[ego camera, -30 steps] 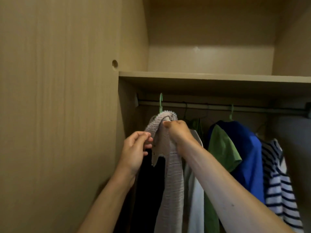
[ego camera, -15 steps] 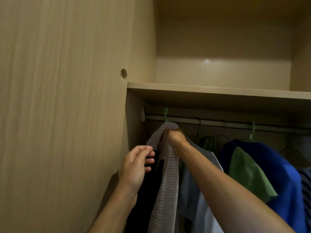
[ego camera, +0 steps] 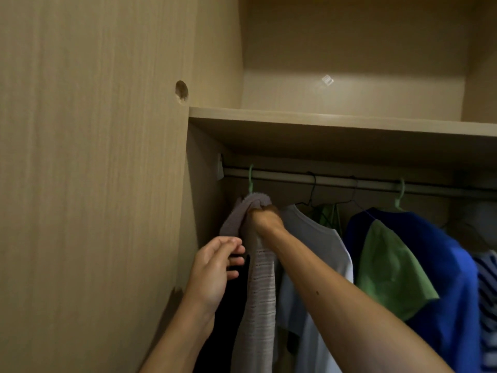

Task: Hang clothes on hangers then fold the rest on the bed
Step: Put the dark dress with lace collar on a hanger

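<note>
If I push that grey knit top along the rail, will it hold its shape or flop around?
Probably floppy: the grey knit top hangs in a narrow limp strip and bunches where the right hand grips it. Likely light: the open knit looks thin. It might slip if tugged, being bunched near the green hanger hook.

Above the fingers of the right hand (ego camera: 265, 219) there's bare rail (ego camera: 282, 176) between the green hook (ego camera: 250, 179) and the black hook (ego camera: 312, 184), the shelf (ego camera: 322, 121) close overhead, the side panel (ego camera: 204, 211) hemming the left hand (ego camera: 215, 267) on its left, the knit (ego camera: 262, 292) hanging between both hands, and a white tee (ego camera: 317, 238) crowding just right.
</note>
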`<state>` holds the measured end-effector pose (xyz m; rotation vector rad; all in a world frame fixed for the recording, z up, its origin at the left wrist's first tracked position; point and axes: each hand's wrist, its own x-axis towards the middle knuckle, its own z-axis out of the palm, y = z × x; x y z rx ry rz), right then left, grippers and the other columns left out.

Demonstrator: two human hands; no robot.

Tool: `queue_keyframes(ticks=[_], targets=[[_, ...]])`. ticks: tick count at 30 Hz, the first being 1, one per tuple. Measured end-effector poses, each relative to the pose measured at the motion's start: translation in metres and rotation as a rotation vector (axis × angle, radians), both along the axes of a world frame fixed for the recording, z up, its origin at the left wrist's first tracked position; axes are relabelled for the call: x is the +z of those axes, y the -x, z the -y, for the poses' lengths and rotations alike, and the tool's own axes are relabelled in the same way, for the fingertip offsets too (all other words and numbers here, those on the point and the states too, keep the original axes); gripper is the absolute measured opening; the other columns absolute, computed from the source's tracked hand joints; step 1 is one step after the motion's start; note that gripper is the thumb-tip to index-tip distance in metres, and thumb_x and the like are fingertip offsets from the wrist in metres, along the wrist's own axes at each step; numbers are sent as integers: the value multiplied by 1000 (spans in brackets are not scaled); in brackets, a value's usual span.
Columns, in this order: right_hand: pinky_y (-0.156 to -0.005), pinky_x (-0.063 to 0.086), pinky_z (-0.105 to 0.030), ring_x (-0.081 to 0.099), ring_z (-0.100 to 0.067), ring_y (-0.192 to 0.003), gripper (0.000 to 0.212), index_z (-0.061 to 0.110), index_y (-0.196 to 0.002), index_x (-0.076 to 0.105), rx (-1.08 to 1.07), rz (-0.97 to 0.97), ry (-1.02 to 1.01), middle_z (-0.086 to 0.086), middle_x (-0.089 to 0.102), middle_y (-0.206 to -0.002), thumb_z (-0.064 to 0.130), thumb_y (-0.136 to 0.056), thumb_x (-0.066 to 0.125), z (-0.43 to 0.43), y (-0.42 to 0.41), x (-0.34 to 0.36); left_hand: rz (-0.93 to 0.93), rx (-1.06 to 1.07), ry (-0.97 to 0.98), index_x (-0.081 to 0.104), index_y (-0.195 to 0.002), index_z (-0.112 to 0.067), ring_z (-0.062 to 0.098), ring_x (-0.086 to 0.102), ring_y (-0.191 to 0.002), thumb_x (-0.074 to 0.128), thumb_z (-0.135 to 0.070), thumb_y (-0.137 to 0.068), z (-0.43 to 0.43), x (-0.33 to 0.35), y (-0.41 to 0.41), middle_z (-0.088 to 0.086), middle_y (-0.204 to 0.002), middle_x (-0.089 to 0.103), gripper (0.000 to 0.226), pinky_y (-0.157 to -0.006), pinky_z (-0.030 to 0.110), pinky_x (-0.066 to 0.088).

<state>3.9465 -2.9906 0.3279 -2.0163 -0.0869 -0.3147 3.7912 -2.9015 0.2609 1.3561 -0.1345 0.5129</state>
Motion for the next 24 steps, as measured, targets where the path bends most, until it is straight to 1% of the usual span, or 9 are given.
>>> queue_keyframes(ticks=[3, 7, 9, 11, 13, 16, 18, 21, 24], targets=[[-77, 53, -34, 64, -29, -100, 44, 12, -131, 54, 13, -5, 93, -13, 62, -121, 44, -102, 47, 5, 2, -8, 8, 3, 7, 68, -95, -14, 19, 62, -85, 49, -18, -101, -1, -6, 5, 7, -92, 69, 20, -73, 31, 46], [-94, 54, -43, 63, -31, -109, 39, 15, -124, 56, -36, 22, 158, -12, 63, -123, 41, -96, 57, 20, 13, -19, -20, 22, -7, 67, -93, -15, 20, 61, -85, 49, -18, -101, 1, -13, 15, 5, -91, 68, 20, -69, 29, 45], [-98, 50, -46, 59, -33, -117, 48, 17, -128, 55, -78, 35, 181, -11, 61, -128, 47, -92, 60, 28, 28, -25, -20, 40, -34, 66, -93, -15, 20, 60, -85, 48, -16, -102, 5, -15, 27, 5, -91, 68, 20, -69, 28, 44], [-107, 39, -50, 46, -35, -131, 61, 17, -137, 47, -172, 165, 213, -13, 50, -140, 51, -89, 63, 33, 49, -31, -7, 70, -43, 65, -92, -15, 18, 59, -84, 48, -16, -101, 10, -19, 44, 5, -90, 67, 19, -68, 27, 43], [-108, 32, -51, 38, -35, -135, 60, 18, -135, 44, -215, 354, 167, -12, 43, -141, 48, -88, 65, 38, 79, -42, 8, 112, -47, 65, -92, -15, 17, 59, -84, 49, -16, -101, 12, -24, 62, 4, -90, 67, 19, -67, 25, 43], [-106, 38, -49, 46, -27, -125, 45, 27, -125, 46, -46, 475, -77, -2, 43, -130, 43, -88, 67, 41, 123, -66, 34, 187, -16, 65, -91, -16, 16, 60, -83, 49, -15, -101, 17, -39, 96, 2, -88, 68, 19, -68, 26, 44], [-101, 46, -44, 54, -19, -113, 40, 28, -120, 48, 104, 458, -210, 1, 46, -123, 40, -88, 69, 39, 152, -83, 35, 255, 5, 66, -90, -16, 15, 61, -83, 49, -15, -101, 21, -49, 122, 1, -87, 69, 20, -71, 28, 44], [-84, 49, -28, 58, -16, -98, 33, 21, -114, 54, 257, 428, -362, -7, 57, -115, 30, -88, 73, 27, 185, -105, 46, 323, 22, 65, -90, -15, 15, 61, -84, 49, -14, -101, 27, -61, 162, 0, -86, 68, 19, -73, 30, 43], [-80, 47, -28, 61, -13, -89, 29, 26, -105, 56, 444, 387, -448, -5, 63, -103, 38, -82, 70, 7, 225, -123, 55, 412, 39, 65, -93, -12, 16, 60, -84, 54, -15, -100, 25, -73, 213, 2, -87, 68, 13, -72, 27, 44]])
